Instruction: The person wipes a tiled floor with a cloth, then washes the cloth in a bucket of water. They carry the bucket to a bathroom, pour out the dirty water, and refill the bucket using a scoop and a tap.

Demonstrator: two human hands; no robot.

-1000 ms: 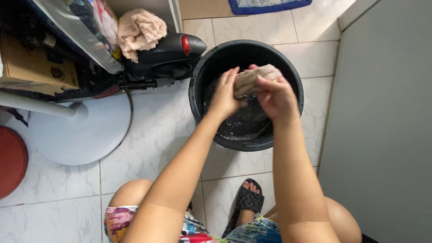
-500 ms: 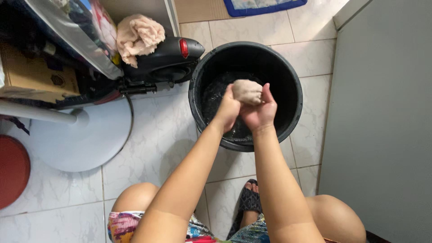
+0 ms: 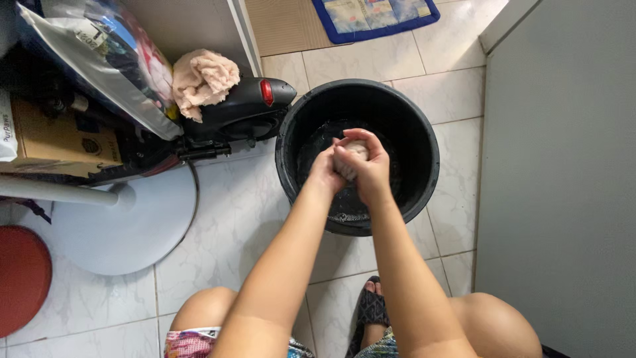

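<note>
Down at the bottom edge, bare knees and one black sandal on the pale floor tiles, the person squatting low. Both forearms run forward and meet over the black bucket. The left hand and the right hand are pressed together, fingers curled tight around a small beige cloth; only a scrap of it peeks out between the knuckles. It looks like a squeezing grip, held above the dark water in the bucket so that drips fall back in rather than on the floor.

Left of the bucket, a white round fan base with its pole, and a red disc at the frame's edge. Just beside the bucket's rim sits the black tail of a scooter with a red light; it crowds the left side closely. A pink towel is draped on it, a plastic bag and cardboard box behind. A grey wall panel hems in the right. Farthest off, a blue-edged mat.
</note>
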